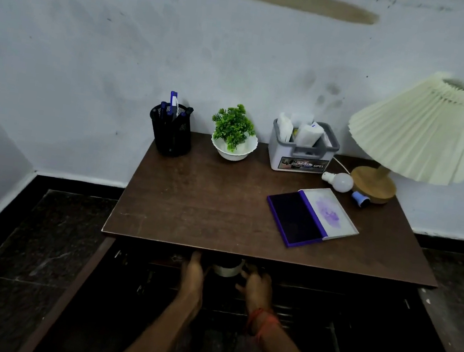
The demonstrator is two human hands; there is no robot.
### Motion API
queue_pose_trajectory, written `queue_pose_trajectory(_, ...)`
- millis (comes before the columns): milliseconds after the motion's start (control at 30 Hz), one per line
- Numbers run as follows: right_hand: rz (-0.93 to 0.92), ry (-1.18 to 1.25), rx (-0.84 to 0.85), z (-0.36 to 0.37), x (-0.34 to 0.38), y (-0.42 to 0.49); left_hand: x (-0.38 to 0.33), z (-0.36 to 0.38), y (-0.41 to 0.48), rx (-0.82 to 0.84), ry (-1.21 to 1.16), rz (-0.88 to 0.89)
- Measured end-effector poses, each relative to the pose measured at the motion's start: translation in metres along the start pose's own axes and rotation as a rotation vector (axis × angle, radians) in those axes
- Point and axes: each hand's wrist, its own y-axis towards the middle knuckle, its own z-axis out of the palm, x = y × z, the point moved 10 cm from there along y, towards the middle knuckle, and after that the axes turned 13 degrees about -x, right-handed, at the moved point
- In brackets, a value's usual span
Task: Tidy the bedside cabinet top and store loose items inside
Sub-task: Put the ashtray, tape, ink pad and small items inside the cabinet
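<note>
The brown cabinet top (206, 202) spreads just above and beyond the grip, with the pleated-shade table lamp (419, 127) far up to the right of it, an open purple stamp pad (311, 217) nearer on that side, and a grey organiser box (302, 153), black mesh pen holder (171, 131) and small potted plant (233, 134) lined along the wall straight beyond. A loose light bulb (340, 181) and a little blue stamper (360, 199) lie by the lamp's base. Under the top's front edge, a pale cylindrical object (226, 268) sits between both hands: the left hand (193, 272) lies stretched along its left side, the right hand (257, 286) curls its fingers round the right.
</note>
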Motion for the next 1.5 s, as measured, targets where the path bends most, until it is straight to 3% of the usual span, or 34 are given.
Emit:
queue_pose_trajectory(267,0.103,0.219,0.012,0.006,0.013,0.000,-0.004,0.026,-0.007,0.183,0.017,-0.040)
queue_pose_trajectory(467,0.129,0.264,0.037,-0.010,0.008,-0.011,-0.002,0.020,-0.021,0.199,-0.086,-0.041)
queue_pose_trajectory(767,-0.034,0.212,0.091,-0.068,0.036,-0.053,0.029,0.009,-0.074,0.253,0.073,0.010)
queue_pose_trajectory(1000,-0.209,0.131,-0.007,-0.132,0.078,-0.070,0.032,0.028,-0.124,0.346,0.153,0.056)
queue_pose_trajectory(1133,-0.331,0.115,-0.059,-0.161,0.112,-0.074,0.020,0.039,-0.149,0.397,0.144,0.088)
queue_pose_trajectory(1500,-0.429,0.112,-0.056,-0.189,0.197,-0.060,-0.029,0.079,-0.175,0.478,0.159,0.283)
